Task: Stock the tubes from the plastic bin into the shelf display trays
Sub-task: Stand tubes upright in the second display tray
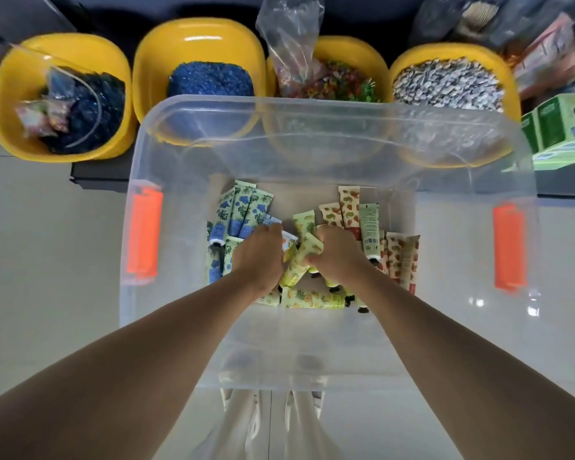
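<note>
Inside the clear bin [329, 134], the right hand [337, 257] grips a yellow tube [301, 260]; the left hand [258, 255] curls onto tubes, grasp unclear. Four yellow tubs [196, 48] stand behind the bin.

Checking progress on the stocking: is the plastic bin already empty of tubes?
No, the plastic bin holds many tubes, and both hands, left hand and right hand, reach in among them.

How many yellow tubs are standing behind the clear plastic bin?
4, in a row, left to right: one with dark blue bits and small bags, one with blue granules, one with colourful pieces, one with grey gravel. None seems hidden.
</note>
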`<action>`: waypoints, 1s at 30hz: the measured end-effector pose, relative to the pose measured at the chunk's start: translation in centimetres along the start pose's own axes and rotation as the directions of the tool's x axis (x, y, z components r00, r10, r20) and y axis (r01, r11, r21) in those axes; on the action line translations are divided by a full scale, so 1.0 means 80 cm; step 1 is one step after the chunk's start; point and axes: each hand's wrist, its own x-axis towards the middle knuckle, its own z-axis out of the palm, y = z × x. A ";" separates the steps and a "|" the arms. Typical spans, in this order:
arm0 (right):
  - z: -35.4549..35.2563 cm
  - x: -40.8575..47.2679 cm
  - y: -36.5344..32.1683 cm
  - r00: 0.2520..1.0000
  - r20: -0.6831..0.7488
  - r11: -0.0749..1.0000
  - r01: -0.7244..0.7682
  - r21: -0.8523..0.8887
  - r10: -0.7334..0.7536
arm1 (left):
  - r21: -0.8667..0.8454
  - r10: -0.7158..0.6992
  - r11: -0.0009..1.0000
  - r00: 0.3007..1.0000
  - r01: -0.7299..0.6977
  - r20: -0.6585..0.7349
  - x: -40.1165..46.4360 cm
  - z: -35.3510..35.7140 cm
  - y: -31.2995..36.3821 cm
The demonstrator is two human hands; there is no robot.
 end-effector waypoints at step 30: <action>-0.515 -0.501 -0.390 0.757 -0.496 0.826 0.549 0.127 -0.426 | -0.530 0.157 0.705 0.833 -0.471 -0.530 -0.375 -0.698 0.130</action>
